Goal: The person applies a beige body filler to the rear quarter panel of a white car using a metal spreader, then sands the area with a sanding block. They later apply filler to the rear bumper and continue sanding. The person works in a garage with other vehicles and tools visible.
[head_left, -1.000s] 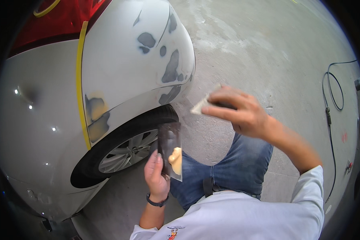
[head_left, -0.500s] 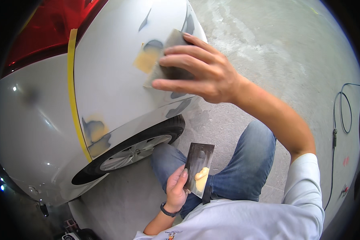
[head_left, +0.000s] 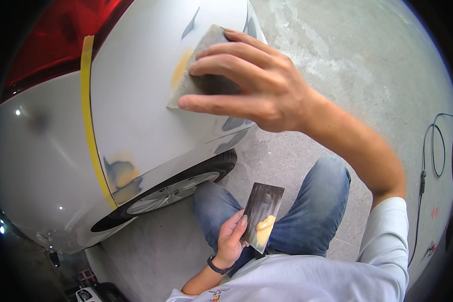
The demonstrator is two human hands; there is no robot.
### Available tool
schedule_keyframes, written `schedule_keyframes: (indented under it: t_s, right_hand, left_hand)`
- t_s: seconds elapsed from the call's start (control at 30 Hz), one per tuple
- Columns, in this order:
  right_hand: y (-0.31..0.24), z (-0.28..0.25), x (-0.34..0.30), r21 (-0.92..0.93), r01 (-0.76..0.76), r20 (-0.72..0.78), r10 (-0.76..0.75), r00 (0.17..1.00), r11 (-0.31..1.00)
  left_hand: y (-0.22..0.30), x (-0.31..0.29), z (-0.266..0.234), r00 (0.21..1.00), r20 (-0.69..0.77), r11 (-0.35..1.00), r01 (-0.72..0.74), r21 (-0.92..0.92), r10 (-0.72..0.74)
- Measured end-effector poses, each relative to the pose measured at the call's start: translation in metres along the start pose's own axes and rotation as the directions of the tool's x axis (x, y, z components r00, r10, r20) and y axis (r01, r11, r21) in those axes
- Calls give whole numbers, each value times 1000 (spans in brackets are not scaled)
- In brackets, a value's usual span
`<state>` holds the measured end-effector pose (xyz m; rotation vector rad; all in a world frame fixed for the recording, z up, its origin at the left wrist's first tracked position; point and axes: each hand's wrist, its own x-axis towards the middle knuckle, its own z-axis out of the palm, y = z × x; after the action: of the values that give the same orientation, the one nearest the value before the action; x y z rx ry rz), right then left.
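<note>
Right arm out, left arm tucked in

My right grip (head_left: 259,84) pinches the spreader (head_left: 178,94) against the white panel (head_left: 136,93), fingers fanned, elbow bent outward. My left grip (head_left: 230,241), low and near my body, pinches the dark plate (head_left: 268,198) bearing cream putty (head_left: 265,230). Yellow tape (head_left: 87,100) lines the panel's left edge; grey floor (head_left: 332,75) spreads to my right.

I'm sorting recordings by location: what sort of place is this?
Probably a car body repair shop: yellow adhesive tape runs along a white car panel with dull grey and tan patches, and the left hand holds a flat dark rectangular plate bearing soft cream-coloured paste.
</note>
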<state>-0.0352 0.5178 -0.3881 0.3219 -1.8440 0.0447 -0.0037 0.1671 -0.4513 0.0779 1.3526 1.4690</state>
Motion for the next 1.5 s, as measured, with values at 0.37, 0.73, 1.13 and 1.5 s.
schedule_keyframes:
  t_s: [0.37,0.73,1.13,1.5]
  right_hand:
    - [-15,-26,-10,-78,-8,130,18,991,997]
    - [2,2,14,64,-11,-23,12,1000,998]
    - [-24,6,-51,-19,-38,21,39,999,999]
    - [4,17,29,-16,25,-15,-26,1000,1000]
  left_hand:
    - [-7,-1,-11,999,14,999,41,-22,-41]
    - [-3,1,-8,998,15,999,52,7,-53]
    - [-7,0,-11,998,13,998,60,-2,-59]
    - [-6,1,-11,996,42,997,72,11,-73]
